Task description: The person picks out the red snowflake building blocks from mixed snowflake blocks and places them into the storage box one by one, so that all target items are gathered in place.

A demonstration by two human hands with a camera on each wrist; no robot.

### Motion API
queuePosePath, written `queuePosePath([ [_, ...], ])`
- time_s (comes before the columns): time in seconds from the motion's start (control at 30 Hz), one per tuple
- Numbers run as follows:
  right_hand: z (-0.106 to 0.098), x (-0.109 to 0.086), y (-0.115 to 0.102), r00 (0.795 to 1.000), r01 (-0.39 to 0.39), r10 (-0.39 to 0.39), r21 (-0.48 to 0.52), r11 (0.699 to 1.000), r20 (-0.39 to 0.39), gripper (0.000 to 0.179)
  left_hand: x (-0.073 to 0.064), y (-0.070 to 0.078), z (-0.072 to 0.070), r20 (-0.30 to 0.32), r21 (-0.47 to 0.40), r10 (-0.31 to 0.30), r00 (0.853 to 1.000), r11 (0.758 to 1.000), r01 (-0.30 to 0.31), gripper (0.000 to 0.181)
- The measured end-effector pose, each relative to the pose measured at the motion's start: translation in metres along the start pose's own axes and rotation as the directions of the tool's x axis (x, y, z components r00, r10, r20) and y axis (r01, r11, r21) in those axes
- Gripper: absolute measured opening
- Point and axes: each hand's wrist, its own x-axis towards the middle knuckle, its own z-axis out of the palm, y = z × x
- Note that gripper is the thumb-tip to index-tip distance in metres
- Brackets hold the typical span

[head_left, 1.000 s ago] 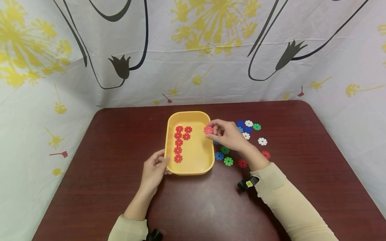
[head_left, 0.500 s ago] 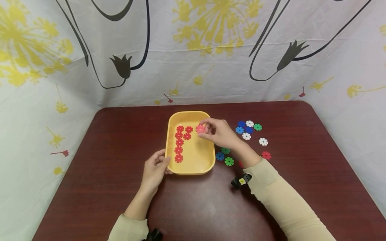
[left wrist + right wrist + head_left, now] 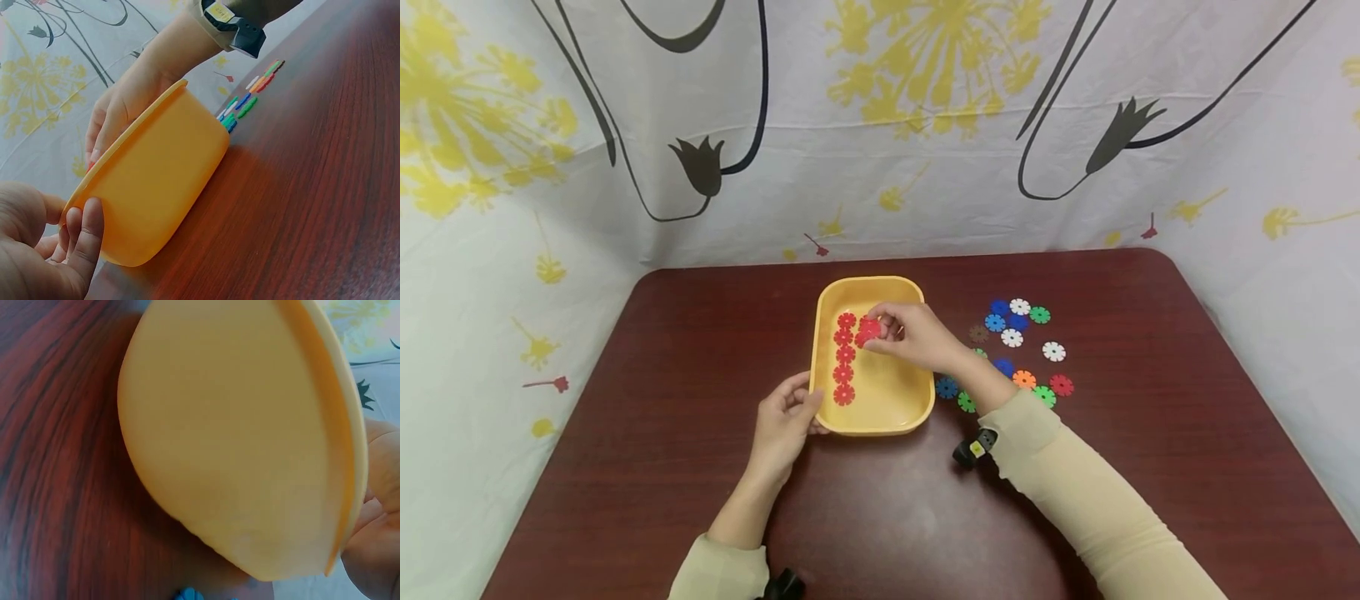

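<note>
My left hand [image 3: 782, 421] grips the left rim of a yellow plastic tray [image 3: 887, 408], thumb over the edge and fingers under it. The left wrist view has those fingers [image 3: 92, 234] against the tray's outer wall. Inside the tray, red notched discs [image 3: 844, 374] lie in a column along the left, with more beside its top. Over the tray, my right hand [image 3: 921, 337] pinches a red notched disc [image 3: 870, 328] between thumb and fingertips. This disc overlaps the short second column in the head view. In the right wrist view the tray wall hides the fingertips.
Loose notched discs lie right of the tray on the dark red table [image 3: 715, 333]: white [image 3: 1053, 352], orange [image 3: 1024, 379], green [image 3: 1040, 315], blue [image 3: 947, 387] and others, some under the right forearm. A patterned white cloth [image 3: 887, 167] hangs behind the table.
My right hand has moved left from the tray's right rim to above the red discs, carrying its disc. The left hand and tray stay put. Discs under the right forearm have come into view.
</note>
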Motion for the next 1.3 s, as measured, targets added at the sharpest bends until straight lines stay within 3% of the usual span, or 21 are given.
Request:
queuePosePath([
  [0.2, 0.008, 0.006, -0.002, 0.999, 0.019, -0.017, -0.046, 0.999, 0.050, 0.034, -0.001, 0.000, 0.000, 0.010, 0.022, -0.016, 1.000, 1.000, 0.016, 0.037],
  [0.47, 0.014, 0.013, -0.006, 0.993, -0.044, 0.062, -0.174, 0.984, 0.100, 0.037, -0.001, 0.001, -0.001, 0.005, 0.020, -0.022, 1.000, 1.000, 0.022, 0.036],
  [0.77, 0.025, 0.022, -0.011, 0.983, -0.077, 0.108, -0.202, 0.976, 0.151, 0.030, -0.001, 0.002, -0.001, -0.002, 0.019, -0.024, 1.000, 1.000, 0.024, 0.036],
  [0.97, 0.030, 0.021, -0.011, 0.960, -0.146, 0.210, -0.303, 0.942, 0.188, 0.029, -0.002, 0.002, -0.001, 0.004, 0.003, -0.024, 1.000, 1.000, 0.024, 0.036],
  [1.3, 0.035, 0.020, -0.009, 0.933, -0.177, 0.285, -0.410, 0.895, 0.221, 0.029, -0.002, 0.003, -0.001, 0.003, -0.003, -0.017, 1.000, 1.000, 0.017, 0.037],
])
